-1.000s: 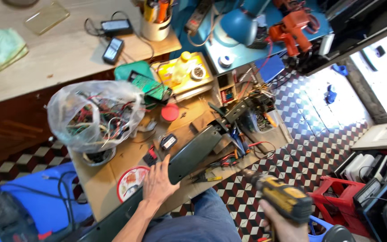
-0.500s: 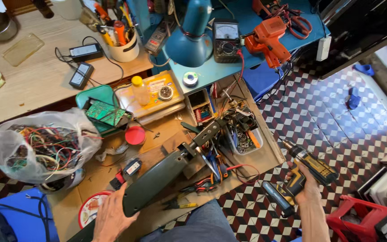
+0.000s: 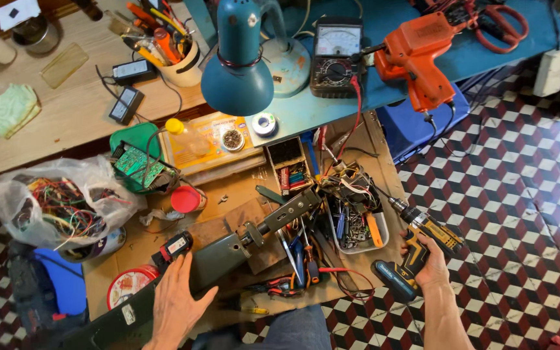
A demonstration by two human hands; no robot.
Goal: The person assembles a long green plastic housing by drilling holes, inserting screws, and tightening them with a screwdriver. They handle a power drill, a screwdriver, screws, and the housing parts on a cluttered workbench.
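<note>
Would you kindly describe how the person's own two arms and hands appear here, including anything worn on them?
Both are bare: the left hand and the right hand wear no gloves, and no rings, watch or bracelet can be made out. Neither forearm has a sleeve on the part in view. No markings or bandages are visible, though fine detail is too small to tell.

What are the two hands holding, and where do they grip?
The right hand grips a yellow cordless drill by its handle. The left hand grips nothing; it lies flat on a long dark green metal piece.
</note>
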